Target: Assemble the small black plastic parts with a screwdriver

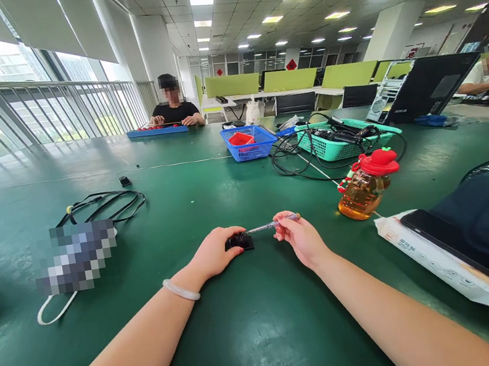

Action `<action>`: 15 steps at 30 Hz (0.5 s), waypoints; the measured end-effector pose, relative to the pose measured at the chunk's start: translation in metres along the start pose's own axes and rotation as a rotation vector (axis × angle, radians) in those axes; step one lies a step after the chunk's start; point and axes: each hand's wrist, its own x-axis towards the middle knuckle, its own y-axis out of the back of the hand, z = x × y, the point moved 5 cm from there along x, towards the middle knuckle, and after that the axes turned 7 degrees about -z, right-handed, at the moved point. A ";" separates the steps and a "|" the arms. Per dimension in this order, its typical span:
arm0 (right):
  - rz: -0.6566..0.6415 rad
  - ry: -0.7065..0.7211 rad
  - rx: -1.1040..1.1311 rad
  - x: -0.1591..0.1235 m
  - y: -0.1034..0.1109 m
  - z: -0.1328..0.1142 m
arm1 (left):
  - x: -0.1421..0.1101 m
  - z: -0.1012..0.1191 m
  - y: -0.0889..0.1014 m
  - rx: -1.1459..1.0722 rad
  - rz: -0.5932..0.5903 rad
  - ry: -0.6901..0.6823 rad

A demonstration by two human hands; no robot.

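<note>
On the green table (256, 306) lies a small flat black block (244, 242) with a glossy top. My left hand (218, 250) grips it from the left, thumb on the near side and fingers on the far side. Held between the thumb and fingers of my right hand (299, 237) is a thin screwdriver (265, 226) with a clear handle. Its shaft points left, and the tip reaches the block's upper right part; whether it touches cannot be made out. A pale bangle sits on my left wrist.
To the right stand a red-lidded bottle (364, 188) and a tissue pack (440, 262) with a phone on it. Farther back are a blue basket (252, 150) and a green basket (337, 152) with cables. A black cable (128, 202) lies left. A person (173, 107) sits across the table.
</note>
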 end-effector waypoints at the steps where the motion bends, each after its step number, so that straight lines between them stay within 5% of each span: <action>1: -0.003 -0.005 0.007 0.000 0.000 0.000 | 0.000 0.000 0.000 -0.001 -0.001 0.002; 15: -0.031 -0.049 0.080 -0.002 -0.001 0.004 | 0.000 -0.003 -0.001 -0.004 0.008 0.015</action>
